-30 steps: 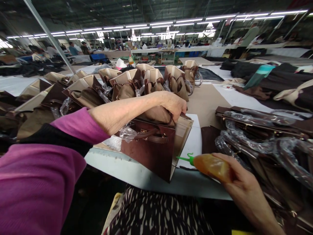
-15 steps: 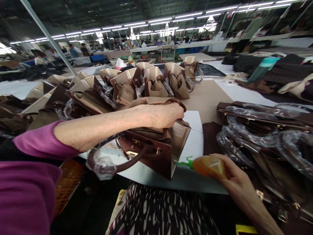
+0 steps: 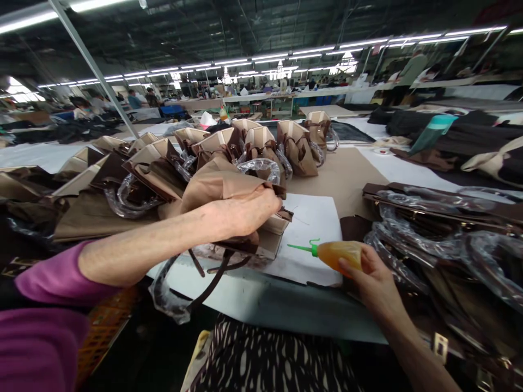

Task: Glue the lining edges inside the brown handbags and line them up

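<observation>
A brown handbag (image 3: 235,182) with tan lining lies tipped over at the near edge of the table. My left hand (image 3: 255,211) is closed on its upper edge, fingertips partly hidden behind the material. One plastic-wrapped handle (image 3: 169,296) of the bag hangs over the table edge. In my right hand (image 3: 373,269) is a squeeze bottle (image 3: 339,256) of amber liquid, its green nozzle pointing left. The nozzle tip is apart from the bag, above a white sheet (image 3: 316,212).
Several open brown handbags (image 3: 296,147) stand in rows at the back and left. Flat handbags with plastic-wrapped handles (image 3: 429,218) are piled at the right. A teal bottle (image 3: 435,133) stands behind them. An orange crate (image 3: 106,326) sits below the table. Other people work far off.
The handbag has been turned and tipped to the left with my left hand on it. The squeeze bottle's nozzle has come away from the bag's side edge and risen a little.
</observation>
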The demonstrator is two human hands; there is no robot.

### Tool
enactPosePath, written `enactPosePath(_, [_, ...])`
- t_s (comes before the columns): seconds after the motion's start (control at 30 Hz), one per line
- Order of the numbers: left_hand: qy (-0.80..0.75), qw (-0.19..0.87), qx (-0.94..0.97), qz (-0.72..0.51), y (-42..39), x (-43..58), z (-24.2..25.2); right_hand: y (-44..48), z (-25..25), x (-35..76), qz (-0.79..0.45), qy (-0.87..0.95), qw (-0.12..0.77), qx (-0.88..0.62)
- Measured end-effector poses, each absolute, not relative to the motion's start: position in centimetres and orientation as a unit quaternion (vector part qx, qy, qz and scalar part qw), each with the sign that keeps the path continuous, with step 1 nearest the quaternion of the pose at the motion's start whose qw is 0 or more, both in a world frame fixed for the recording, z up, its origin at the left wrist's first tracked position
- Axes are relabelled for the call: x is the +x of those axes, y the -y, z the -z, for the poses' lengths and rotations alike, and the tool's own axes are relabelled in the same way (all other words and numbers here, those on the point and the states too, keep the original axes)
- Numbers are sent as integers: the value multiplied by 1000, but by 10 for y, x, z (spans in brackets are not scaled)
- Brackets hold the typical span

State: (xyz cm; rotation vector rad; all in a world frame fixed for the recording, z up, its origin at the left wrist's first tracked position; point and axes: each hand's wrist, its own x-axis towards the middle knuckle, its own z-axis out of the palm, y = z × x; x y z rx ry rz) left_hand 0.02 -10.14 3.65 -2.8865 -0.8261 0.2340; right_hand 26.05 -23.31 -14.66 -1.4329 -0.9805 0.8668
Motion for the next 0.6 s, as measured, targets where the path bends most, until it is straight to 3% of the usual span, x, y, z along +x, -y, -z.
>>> enactPosePath(0.43, [288,53,-954,-61,122,-26,-2,187,158,239,-298,488,532,-625])
enactPosePath(0.6, [249,101,-963,-34,125,-35,10,188,162,243,-329,496,511,-620])
